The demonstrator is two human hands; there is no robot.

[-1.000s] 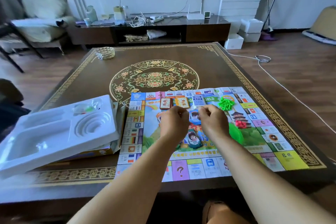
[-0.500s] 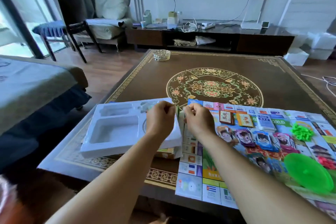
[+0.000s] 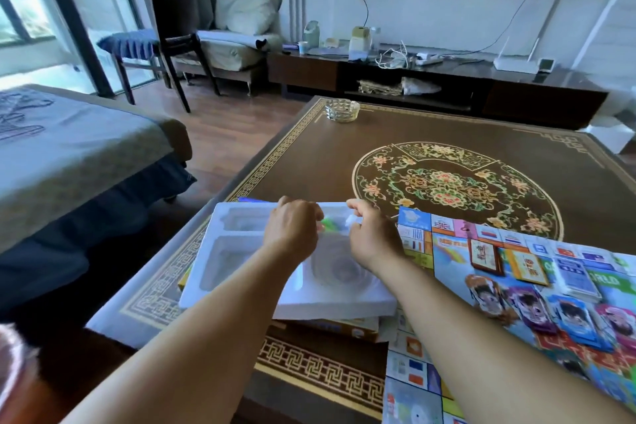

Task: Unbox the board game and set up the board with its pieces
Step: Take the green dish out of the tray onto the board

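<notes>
The colourful game board (image 3: 454, 244) lies open on the right part of the table, with card stacks (image 3: 526, 267) and character cards (image 3: 568, 317) on it. To its left a white plastic box insert (image 3: 241, 251) sits on the yellow game box (image 3: 330, 327). Both my hands hover over the insert's far edge. My left hand (image 3: 292, 231) and my right hand (image 3: 370, 234) have curled fingers that pinch a small clear bag with green pieces (image 3: 330, 225) between them.
A glass ashtray (image 3: 342, 109) stands at the far left corner of the patterned brown table (image 3: 447, 134). A bed (image 3: 69, 155) is at the left, a chair (image 3: 165, 45) and a TV cabinet (image 3: 447, 79) beyond the table.
My view has swung left from the board to the box insert. Both hands moved left off the board and now hold the small bag over the insert.
</notes>
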